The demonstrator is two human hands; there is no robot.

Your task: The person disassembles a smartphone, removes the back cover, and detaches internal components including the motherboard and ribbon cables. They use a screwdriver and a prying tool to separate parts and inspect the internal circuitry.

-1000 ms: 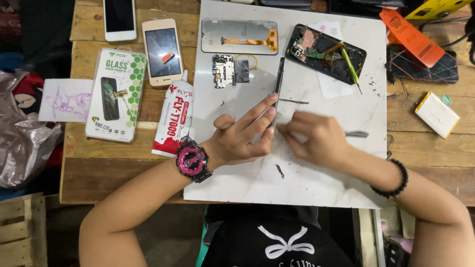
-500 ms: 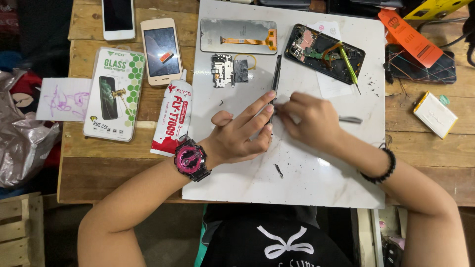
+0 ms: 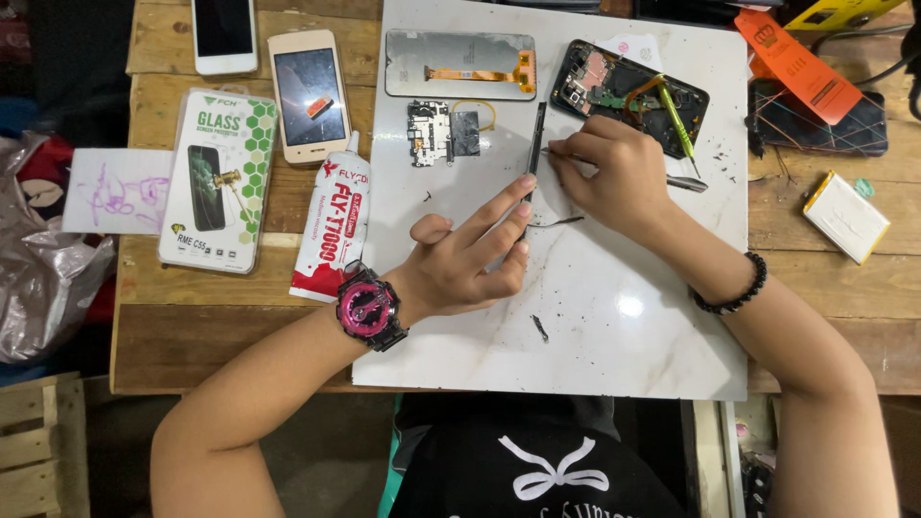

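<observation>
My left hand (image 3: 460,264), with a pink watch on the wrist, lies flat on the white marble slab (image 3: 624,336). Its fingers stretch out, and the index fingertip touches the near end of a thin black pry tool (image 3: 537,129). My right hand (image 3: 614,177) is closed on metal tweezers (image 3: 689,182), whose tip points left toward the black tool. A thin dark sliver (image 3: 556,223) lies on the slab between the hands. Just beyond the right hand is an opened phone body (image 3: 624,96) with a green screwdriver (image 3: 676,120) resting on it.
A screen panel (image 3: 460,62) and a small circuit board (image 3: 441,129) lie at the slab's far side. Left of the slab are a glue tube (image 3: 331,225), a screen protector pack (image 3: 216,177) and two phones (image 3: 307,96). A white battery (image 3: 844,216) lies at the right.
Both hands have moved away from me, toward the slab's far side. The right hand went up and right with the tweezers. The left hand's fingers have stretched out flat.
</observation>
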